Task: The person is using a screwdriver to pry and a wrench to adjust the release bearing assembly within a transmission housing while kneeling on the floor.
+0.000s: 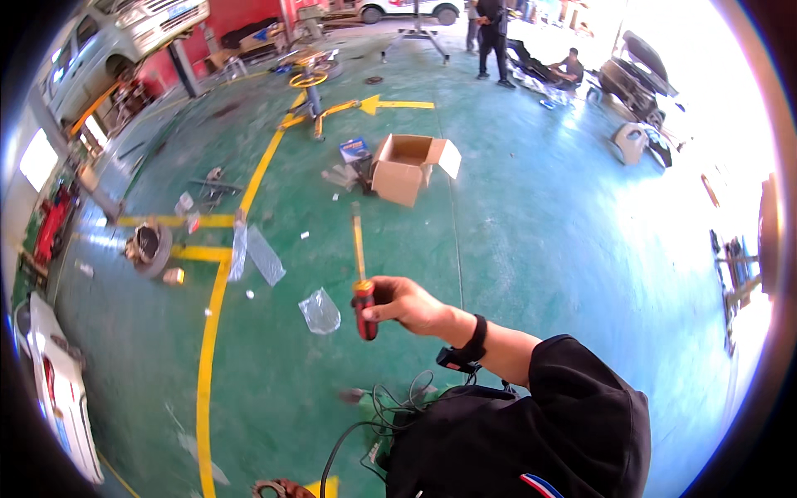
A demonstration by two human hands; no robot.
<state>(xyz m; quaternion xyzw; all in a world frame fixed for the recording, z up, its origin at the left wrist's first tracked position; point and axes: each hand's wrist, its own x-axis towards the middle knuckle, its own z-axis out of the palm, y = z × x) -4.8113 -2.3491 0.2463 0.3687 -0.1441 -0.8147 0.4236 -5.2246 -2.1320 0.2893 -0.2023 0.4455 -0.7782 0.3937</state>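
Green painted floor [531,274], marked with yellow painted lines [213,332]. Pale silver vehicle [87,70], placed at the upper left. Standing person in dark clothing [493,40], seen at the far side. Grey column stand with a yellow ring on top and yellow legs [314,101], set on the floor. Open brown cardboard box [397,184], flaps spread; a small blue package [354,150] is set just beside it. Black short sleeve [540,415], worn on the right arm. Clear flat plastic bag [320,312], laid on the floor left of the screwdriver. Long screwdriver with a red and dark handle [364,289], held above the floor, blade pointed away toward the box. Right hand [403,305], fingers closed around the handle. Left hand: not seen, state cannot be told. Black wristband [476,339], worn on the right wrist.
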